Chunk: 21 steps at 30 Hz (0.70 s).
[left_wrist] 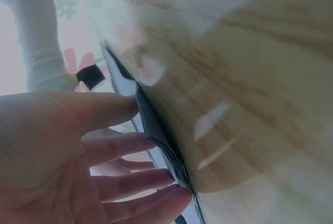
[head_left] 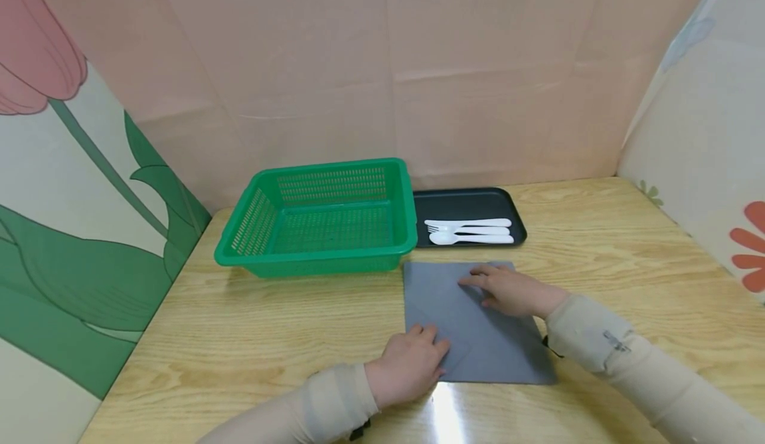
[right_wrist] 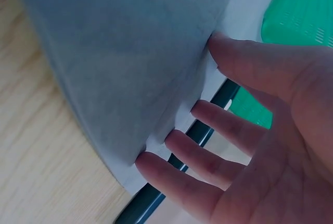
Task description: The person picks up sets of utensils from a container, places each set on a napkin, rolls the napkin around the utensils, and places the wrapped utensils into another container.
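A grey folded napkin (head_left: 508, 358) lies flat on the wooden table, its near edge showing stacked layers in the left wrist view. At its near left corner my left hand (head_left: 412, 366) rests, thumb and fingertips touching the napkin's edge (left_wrist: 169, 153). My right hand (head_left: 510, 290) is over the napkin's far right part, fingers spread and fairly straight. In the right wrist view its fingertips (right_wrist: 148, 164) touch the grey surface, where small creases run between them. Neither hand visibly pinches the napkin.
A green plastic basket (head_left: 319, 258) stands behind and left of the napkin. Beside it, a black tray (head_left: 460, 202) holds a white knife (head_left: 472, 222), a white fork (head_left: 478, 230) and a white spoon (head_left: 472, 239). Curtain and printed walls border the table (head_left: 287, 324).
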{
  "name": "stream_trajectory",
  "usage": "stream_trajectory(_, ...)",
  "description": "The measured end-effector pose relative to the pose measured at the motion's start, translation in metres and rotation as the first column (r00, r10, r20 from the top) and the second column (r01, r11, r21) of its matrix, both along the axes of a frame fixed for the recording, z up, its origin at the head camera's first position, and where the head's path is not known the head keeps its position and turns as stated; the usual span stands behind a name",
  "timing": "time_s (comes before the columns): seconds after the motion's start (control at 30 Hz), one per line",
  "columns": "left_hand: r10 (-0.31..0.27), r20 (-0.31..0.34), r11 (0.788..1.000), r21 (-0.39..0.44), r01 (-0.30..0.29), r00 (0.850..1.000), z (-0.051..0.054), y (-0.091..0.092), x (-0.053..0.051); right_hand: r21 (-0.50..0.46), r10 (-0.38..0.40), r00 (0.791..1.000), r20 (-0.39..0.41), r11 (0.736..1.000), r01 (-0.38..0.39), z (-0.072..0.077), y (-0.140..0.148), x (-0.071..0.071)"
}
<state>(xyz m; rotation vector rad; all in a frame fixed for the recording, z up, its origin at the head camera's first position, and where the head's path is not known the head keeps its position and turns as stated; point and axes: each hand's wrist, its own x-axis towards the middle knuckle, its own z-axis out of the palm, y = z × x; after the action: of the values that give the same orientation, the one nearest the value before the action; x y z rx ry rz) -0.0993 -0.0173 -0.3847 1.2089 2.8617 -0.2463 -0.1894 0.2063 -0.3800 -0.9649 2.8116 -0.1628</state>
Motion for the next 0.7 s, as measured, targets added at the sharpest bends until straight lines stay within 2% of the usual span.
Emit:
stream_trajectory(0.2, 0.018, 0.023, 1.0, -0.002, -0.018, 1.0, 0.0019, -0.0004, -0.0012, 0.008, -0.015, 1.0, 0.002, 1.0, 0.015, 0.0019, -0.0005, 0.0012)
stream_trajectory(0.4, 0.025, 0.018, 1.0, 0.004, -0.025, 1.0, 0.0011, -0.0023, -0.0019, 0.007, -0.031, 0.999, 0.008, 1.0, 0.031, 0.0036, -0.0011, 0.0028)
stream_trajectory(0.7, 0.041, 0.002, 0.999, -0.014, -0.041, 0.999, 0.0007, -0.0029, -0.0029, -0.005, -0.004, 1.0, -0.026, 1.0, 0.004, 0.002, 0.0017, 0.0025)
